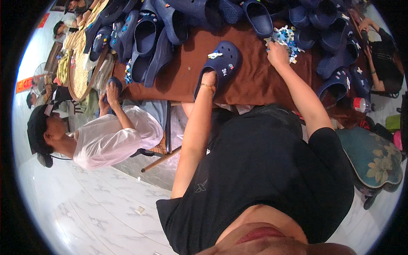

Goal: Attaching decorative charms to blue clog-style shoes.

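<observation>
A navy clog (227,57) with holes and a few small charms on its upper sits in front of me at the table's near edge. My left hand (208,79) is pushed inside it through the heel opening and holds it; the fingers are hidden in the shoe. To the right, my right hand (278,54) reaches into a heap of blue, white and yellow shoe charms (290,41). Its fingers are curled down at the heap's left side, and whatever lies between them is too small to make out.
Many navy clogs (146,36) crowd the far side and both ends of the brown cloth-covered table (193,63). A person in white (114,136) sits at the left with a dark clog (114,83). A cushioned chair (369,157) and a bottle (360,104) are at right.
</observation>
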Demonstrator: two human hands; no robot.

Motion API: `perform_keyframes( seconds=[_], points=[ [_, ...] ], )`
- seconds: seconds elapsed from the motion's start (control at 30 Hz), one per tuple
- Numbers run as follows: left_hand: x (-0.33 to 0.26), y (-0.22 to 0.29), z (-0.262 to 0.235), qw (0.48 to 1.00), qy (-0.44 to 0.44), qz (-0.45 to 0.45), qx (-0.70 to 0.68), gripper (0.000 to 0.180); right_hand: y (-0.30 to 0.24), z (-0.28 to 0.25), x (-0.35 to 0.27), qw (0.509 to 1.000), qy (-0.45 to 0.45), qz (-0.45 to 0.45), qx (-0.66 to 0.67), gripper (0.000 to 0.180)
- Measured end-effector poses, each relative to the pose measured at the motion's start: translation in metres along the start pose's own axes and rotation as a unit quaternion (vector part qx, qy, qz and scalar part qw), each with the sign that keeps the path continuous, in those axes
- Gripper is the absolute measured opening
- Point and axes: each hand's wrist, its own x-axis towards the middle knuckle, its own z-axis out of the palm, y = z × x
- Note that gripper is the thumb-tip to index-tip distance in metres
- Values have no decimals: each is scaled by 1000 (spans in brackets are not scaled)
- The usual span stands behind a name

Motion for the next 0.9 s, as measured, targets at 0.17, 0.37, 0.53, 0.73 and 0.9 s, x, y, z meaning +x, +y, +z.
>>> perform_keyframes(
  seconds=[0.17,0.37,0.53,0.73,0.9],
  points=[
    [-21,14,19,1000,-18,10,-5,45,-43,13,5,936,-119,6,331,24],
    [-52,31,33,999,-1,27,47,49,-83,24,12,908,-186,-32,373,19],
    [-49,29,27,996,15,-6,91,50,-93,17,24,931,-226,-54,282,24],
    [-32,16,24,994,50,1,101,39,-112,4,34,977,-187,-70,68,41],
    [-10,11,5,995,43,-41,76,42,-127,-9,41,964,-259,-21,60,39]
  ],
)
